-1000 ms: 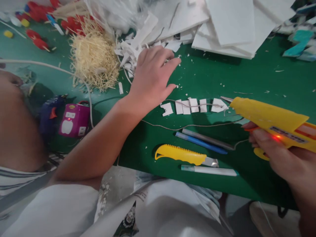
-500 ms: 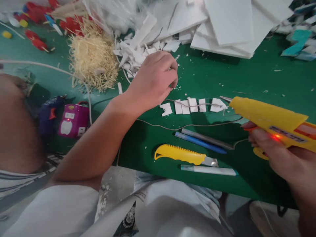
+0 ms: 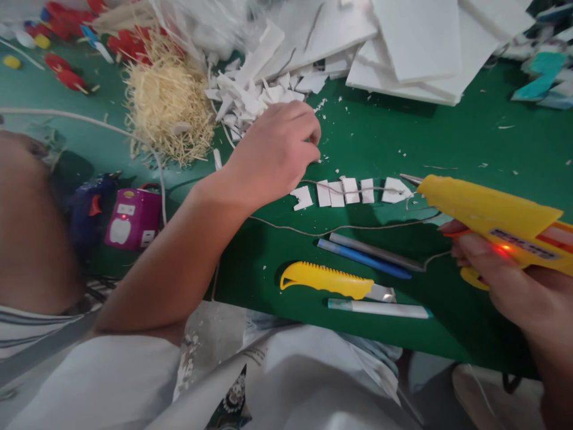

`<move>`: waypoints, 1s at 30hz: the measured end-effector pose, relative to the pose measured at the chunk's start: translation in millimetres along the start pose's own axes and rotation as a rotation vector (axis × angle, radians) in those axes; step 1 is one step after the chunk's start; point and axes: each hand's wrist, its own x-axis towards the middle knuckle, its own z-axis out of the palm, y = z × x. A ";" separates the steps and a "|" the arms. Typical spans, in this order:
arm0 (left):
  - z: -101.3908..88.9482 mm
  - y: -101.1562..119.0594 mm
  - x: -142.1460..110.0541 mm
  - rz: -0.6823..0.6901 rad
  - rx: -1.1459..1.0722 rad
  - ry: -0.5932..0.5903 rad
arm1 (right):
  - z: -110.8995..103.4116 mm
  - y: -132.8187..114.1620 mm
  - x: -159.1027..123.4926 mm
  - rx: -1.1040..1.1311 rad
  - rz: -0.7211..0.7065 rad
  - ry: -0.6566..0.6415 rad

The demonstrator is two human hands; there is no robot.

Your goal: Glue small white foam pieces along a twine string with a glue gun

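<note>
My left hand (image 3: 273, 152) hovers over the green table (image 3: 470, 149), fingers curled in a pinch just right of a heap of white foam scraps (image 3: 250, 95); what it pinches is too small to make out. My right hand (image 3: 505, 286) grips a yellow glue gun (image 3: 487, 212) with a red light on. Its metal nozzle touches the right end of a row of small white foam pieces (image 3: 351, 191) strung along a thin wire (image 3: 340, 229).
A yellow utility knife (image 3: 331, 279), a blue pen (image 3: 362, 258), a grey pen and a white stick lie near the front edge. A pile of straw-coloured sticks (image 3: 170, 101), a purple power socket (image 3: 133, 218), white foam boards (image 3: 416, 42) and red pieces sit farther back.
My left hand drew back from the foam scrap heap toward me and closed from spread fingers into a pinch. The right hand and glue gun stayed put.
</note>
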 end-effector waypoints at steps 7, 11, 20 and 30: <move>-12.4 -4.6 -9.0 -0.004 -0.096 -0.007 | -0.9 -7.3 -1.8 0.081 0.020 0.059; -22.2 0.6 -7.4 -0.125 -0.033 0.036 | -1.1 -11.6 -3.1 0.056 0.072 0.071; -11.8 17.2 -9.0 -0.161 -0.157 0.095 | -2.0 -15.0 1.4 0.060 0.034 0.049; 9.3 56.4 -8.4 -0.060 -0.209 0.000 | -14.0 -25.1 5.2 0.140 0.120 -0.082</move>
